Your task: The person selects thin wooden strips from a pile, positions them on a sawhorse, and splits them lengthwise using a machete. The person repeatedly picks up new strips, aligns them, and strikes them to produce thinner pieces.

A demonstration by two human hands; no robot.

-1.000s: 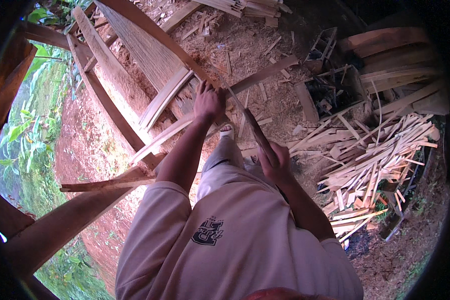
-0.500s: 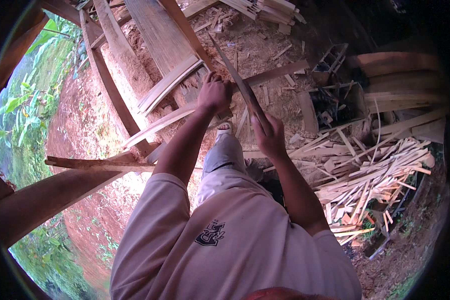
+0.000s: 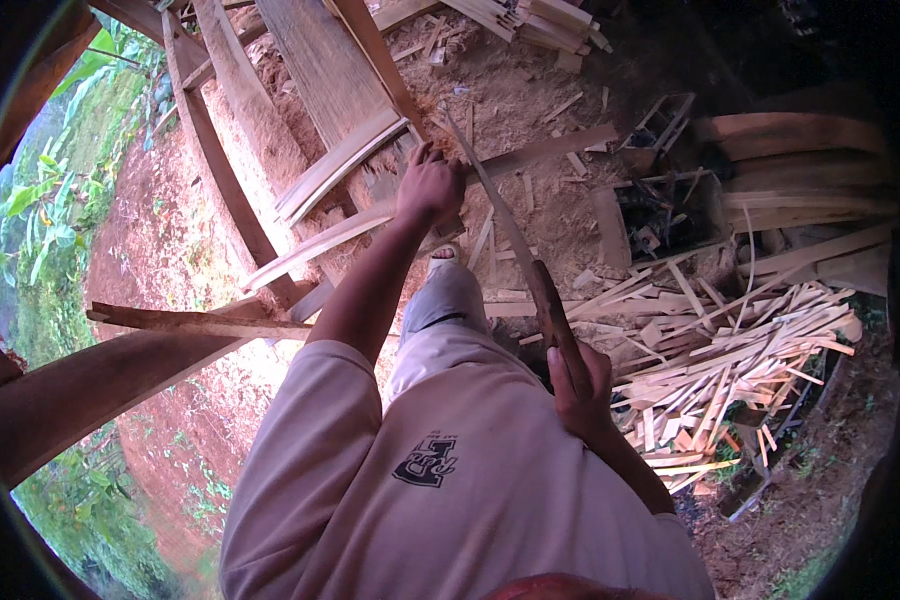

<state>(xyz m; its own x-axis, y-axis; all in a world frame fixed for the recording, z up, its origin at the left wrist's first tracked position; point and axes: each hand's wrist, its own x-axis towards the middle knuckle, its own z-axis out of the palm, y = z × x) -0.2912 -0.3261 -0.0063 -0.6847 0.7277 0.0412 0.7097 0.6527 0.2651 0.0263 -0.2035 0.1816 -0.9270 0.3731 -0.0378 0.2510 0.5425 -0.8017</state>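
My left hand [image 3: 432, 187] is closed over a long narrow wooden strip [image 3: 545, 152] and presses it down near a board end. The strip runs out on both sides of the hand. My right hand [image 3: 580, 383], lower and closer to my body, grips the dark wooden handle of a long-bladed tool [image 3: 503, 213]. Its thin, tapering blade points away from me and crosses the strip just right of my left fingers. Seen nearly edge-on, the blade hides whether it has teeth. Whether it touches the strip I cannot tell.
A wide plank [image 3: 325, 75] and timber beams [image 3: 225, 185] stand ahead and left. A heap of offcut strips [image 3: 740, 365] lies at right, below a dark open box [image 3: 670, 215]. Shavings cover the ground. A thick post [image 3: 100, 405] slants across the left.
My right hand has drawn the long-bladed tool back toward my body and slightly right. The left hand keeps its hold on the strip in about the same place.
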